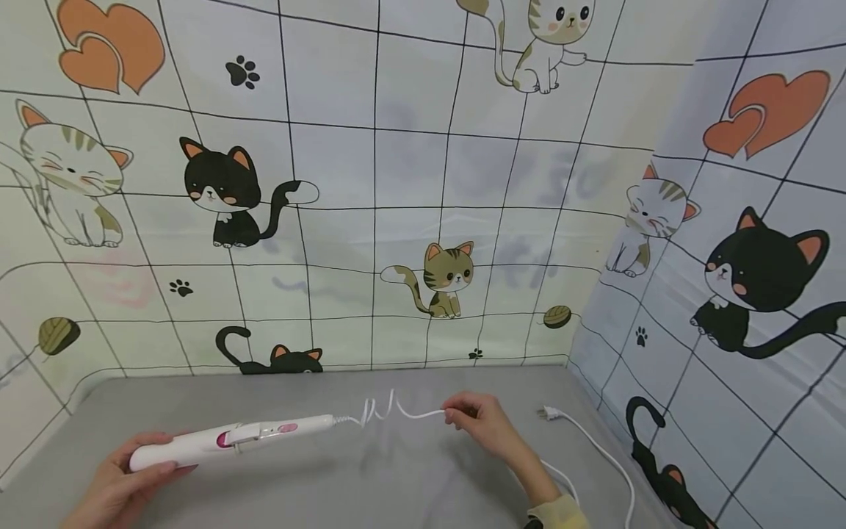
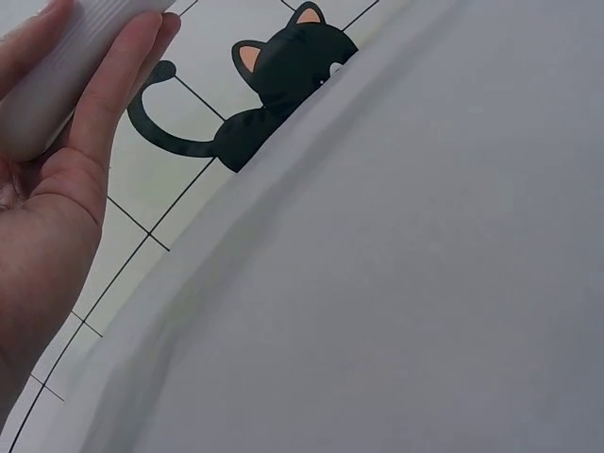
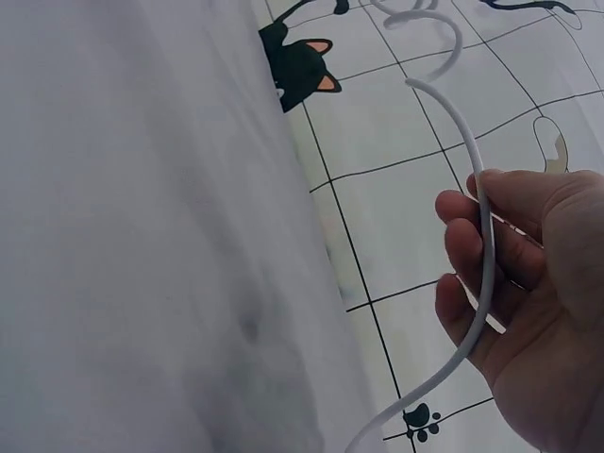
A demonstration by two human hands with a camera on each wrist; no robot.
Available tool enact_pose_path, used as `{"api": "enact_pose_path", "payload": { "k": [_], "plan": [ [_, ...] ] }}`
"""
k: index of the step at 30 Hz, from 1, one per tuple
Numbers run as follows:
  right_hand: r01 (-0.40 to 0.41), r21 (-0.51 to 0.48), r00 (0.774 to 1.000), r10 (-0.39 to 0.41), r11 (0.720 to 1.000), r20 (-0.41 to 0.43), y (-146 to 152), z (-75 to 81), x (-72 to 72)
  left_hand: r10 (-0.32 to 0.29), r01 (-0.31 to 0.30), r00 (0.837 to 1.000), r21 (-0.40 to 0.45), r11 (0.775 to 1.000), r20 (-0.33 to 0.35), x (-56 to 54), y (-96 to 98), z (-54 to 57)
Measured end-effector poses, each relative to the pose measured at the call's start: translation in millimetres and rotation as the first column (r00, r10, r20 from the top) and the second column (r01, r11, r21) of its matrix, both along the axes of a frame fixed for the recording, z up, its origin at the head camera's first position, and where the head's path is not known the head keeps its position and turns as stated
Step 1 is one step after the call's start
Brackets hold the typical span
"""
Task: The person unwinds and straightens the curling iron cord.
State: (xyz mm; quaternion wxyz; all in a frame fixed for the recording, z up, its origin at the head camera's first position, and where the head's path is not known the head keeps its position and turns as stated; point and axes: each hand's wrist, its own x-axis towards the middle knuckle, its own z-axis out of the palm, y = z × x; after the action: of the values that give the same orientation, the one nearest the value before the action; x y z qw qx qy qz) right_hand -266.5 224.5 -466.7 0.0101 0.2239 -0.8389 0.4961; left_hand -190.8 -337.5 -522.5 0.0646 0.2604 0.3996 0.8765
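A white curling iron or hair straightener with pink buttons point(image 1: 231, 439) is held above the grey table, tilted slightly up toward its cord end. My left hand point(image 1: 128, 477) grips its rounded far-left end, thumb in front and fingers behind. From the right end runs a white cord point(image 1: 413, 416), loosely coiled near the handle. My right hand point(image 1: 485, 426) pinches the cord between thumb and fingertips. In the right wrist view the cord point(image 3: 487, 255) passes across the curled fingers point(image 3: 462, 247) and hangs down past the palm.
The cord's two-prong plug point(image 1: 548, 413) lies on the grey table point(image 1: 297, 499) at the right, its white lead curving toward the front edge. A cloth printed with cats and grid lines point(image 1: 416, 169) stands behind and along the right side.
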Motion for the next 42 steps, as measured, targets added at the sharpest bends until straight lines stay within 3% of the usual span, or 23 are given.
{"api": "enact_pose_path", "payload": {
  "k": [7, 17, 22, 25, 31, 42],
  "plan": [
    [-0.004, 0.002, 0.999, 0.004, 1.000, 0.047, -3, -1.5, 1.1, -0.032, 0.033, 0.999, 0.024, 0.999, -0.017, 0.1, -0.5, 1.9],
    [-0.042, -0.031, 0.999, 0.043, 0.999, 0.029, -16, -6.1, 0.8, -0.060, 0.060, 0.998, 0.024, 0.998, 0.001, 1.3, -1.4, 0.1],
    [-0.101, -0.084, 0.994, 0.105, 0.991, 0.039, -31, -8.2, 1.0, -0.038, 0.038, 0.998, -0.005, 0.999, 0.051, 4.0, -3.4, -1.0],
    [-0.139, -0.121, 0.990, 0.143, 0.983, 0.021, -41, -9.8, 0.2, -0.067, 0.067, 0.996, 0.014, 0.998, 0.058, 5.2, -3.5, -1.2],
    [-0.207, -0.218, 0.975, 0.219, 0.954, 0.031, -64, -11.2, -2.7, -0.136, 0.136, 0.991, 0.071, 0.988, 0.000, 4.5, -1.4, -0.5],
    [-0.271, -0.315, 0.928, 0.334, 0.910, 0.165, -92, -16.1, -5.8, -0.159, 0.160, 0.987, 0.039, 0.986, -0.035, 2.9, 1.1, 0.7]
  ]
}}
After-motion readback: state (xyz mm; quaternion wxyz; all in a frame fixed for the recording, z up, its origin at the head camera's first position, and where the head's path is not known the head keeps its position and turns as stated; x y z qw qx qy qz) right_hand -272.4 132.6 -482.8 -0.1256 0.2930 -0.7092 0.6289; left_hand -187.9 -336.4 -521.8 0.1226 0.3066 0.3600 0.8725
